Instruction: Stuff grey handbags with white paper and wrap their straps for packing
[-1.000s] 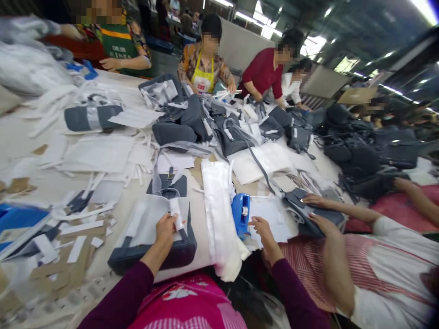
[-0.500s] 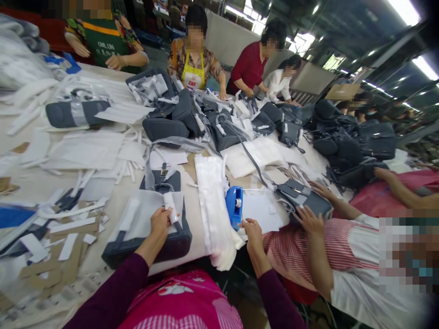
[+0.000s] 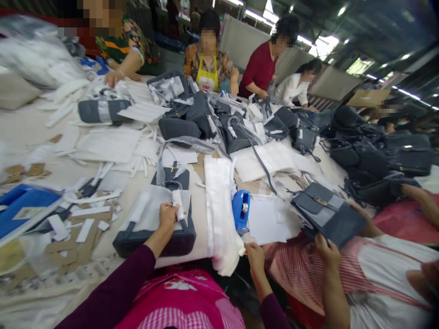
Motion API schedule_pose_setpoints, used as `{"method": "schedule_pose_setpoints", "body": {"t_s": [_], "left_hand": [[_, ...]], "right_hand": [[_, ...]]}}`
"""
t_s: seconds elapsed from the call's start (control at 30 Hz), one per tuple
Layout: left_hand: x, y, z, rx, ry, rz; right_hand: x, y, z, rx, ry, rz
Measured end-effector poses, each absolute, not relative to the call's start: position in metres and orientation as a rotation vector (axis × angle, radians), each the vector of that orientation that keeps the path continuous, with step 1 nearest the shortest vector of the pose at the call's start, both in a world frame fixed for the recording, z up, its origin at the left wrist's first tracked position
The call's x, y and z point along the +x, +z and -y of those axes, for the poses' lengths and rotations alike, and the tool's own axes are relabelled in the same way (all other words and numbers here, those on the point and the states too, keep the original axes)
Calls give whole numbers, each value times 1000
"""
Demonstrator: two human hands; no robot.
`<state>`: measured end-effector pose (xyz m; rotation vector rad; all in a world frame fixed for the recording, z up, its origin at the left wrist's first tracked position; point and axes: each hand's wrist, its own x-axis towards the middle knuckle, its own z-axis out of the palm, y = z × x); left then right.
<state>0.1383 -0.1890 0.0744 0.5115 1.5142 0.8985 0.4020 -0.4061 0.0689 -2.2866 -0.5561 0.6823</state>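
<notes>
The left hand (image 3: 168,218) pinches a white strip (image 3: 178,205) between closed fingers, its long axis pointing away from the person, atop a grey handbag (image 3: 154,246); the right hand (image 3: 254,258), fingers loosely curled and holding nothing, lies near a blue tape dispenser (image 3: 240,211).

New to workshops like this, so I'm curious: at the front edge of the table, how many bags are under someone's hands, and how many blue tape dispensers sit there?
Grey bags under hands: 2 (the near bag under the left hand; the neighbour's bag)
Blue tape dispensers: 1
Total: 3
</notes>
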Motion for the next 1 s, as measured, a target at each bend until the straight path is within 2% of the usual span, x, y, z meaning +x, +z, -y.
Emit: {"method": "schedule_pose_setpoints", "body": {"t_s": [0.1,0.23,0.4,0.77,1.0], "left_hand": [[138,72,192,490,924,-1508],[137,64,192,471,1000,-1498],[136,56,195,462,1092,-1459],[136,48,197,476,1120,-1494],[137,42,197,548,1099,-1514]], "right_hand": [[374,98,365,-2152,965,730],[306,126,261,-1883,1318,1081],[234,120,162,-1805,1469,1432],[206,90,110,-2132,1296,1910],[210,84,104,-2146,1202,1999]]}}
